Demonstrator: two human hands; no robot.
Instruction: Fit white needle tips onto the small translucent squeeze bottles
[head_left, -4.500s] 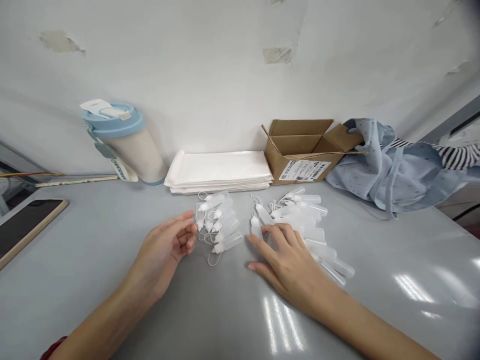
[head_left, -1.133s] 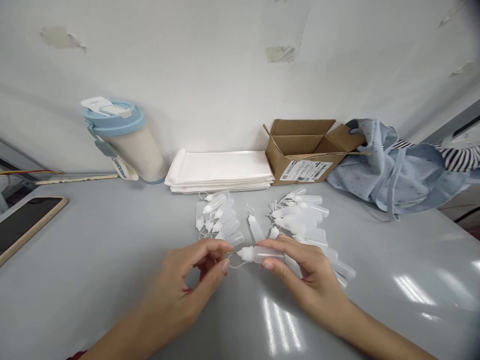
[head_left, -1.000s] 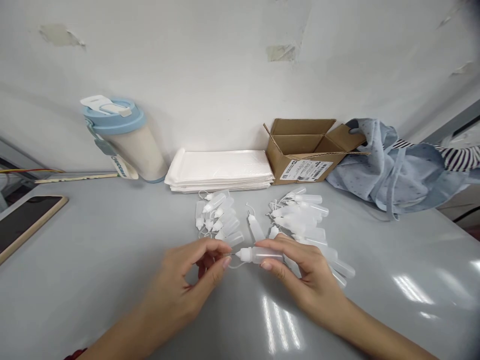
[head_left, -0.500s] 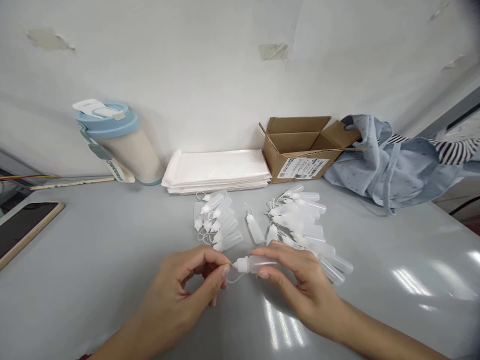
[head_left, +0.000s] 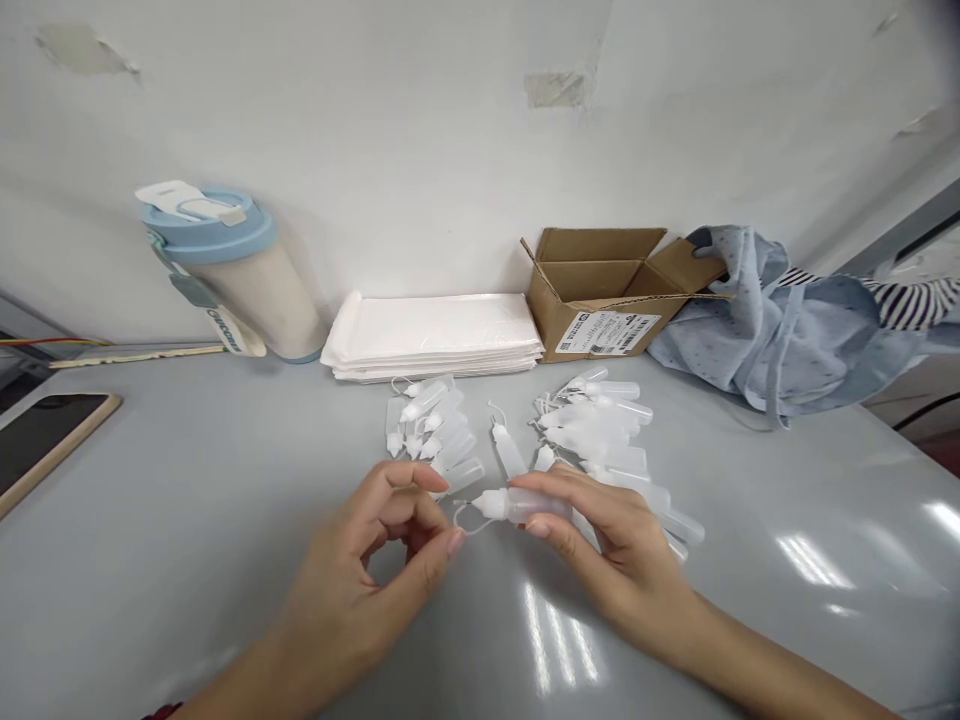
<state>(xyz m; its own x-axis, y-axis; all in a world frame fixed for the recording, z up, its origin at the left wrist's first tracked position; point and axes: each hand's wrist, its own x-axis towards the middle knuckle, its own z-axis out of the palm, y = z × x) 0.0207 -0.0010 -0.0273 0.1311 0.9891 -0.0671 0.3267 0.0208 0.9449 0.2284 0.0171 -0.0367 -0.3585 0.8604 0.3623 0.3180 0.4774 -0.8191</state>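
My right hand (head_left: 622, 550) grips a small translucent needle-tip dropper bottle (head_left: 534, 504) between thumb and fingers, tilted nearly flat with its white nozzle toward the left. A thin dark needle shows at the nozzle's tip, and a white tether loops below it. My left hand (head_left: 375, 565) is beside the tip, thumb and forefinger apart, the thumb close to the loop; whether it touches the loop I cannot tell. Similar bottles lie beyond the hands: a left cluster (head_left: 450, 440), a single bottle (head_left: 508, 450) in the middle, and a right cluster (head_left: 600, 425), partly hidden by my right hand.
Against the wall stand a tumbler with a blue lid (head_left: 214, 235), a stack of white packets (head_left: 435, 335) and an open cardboard box (head_left: 600, 325). Blue fabric (head_left: 765, 330) lies at the right. A phone (head_left: 52, 435) rests on the grey table (head_left: 225, 500) at the left.
My left thumb and forefinger have parted and come off the nozzle tip, where the needle now shows. My right hand has moved slightly up and right with the bottle.
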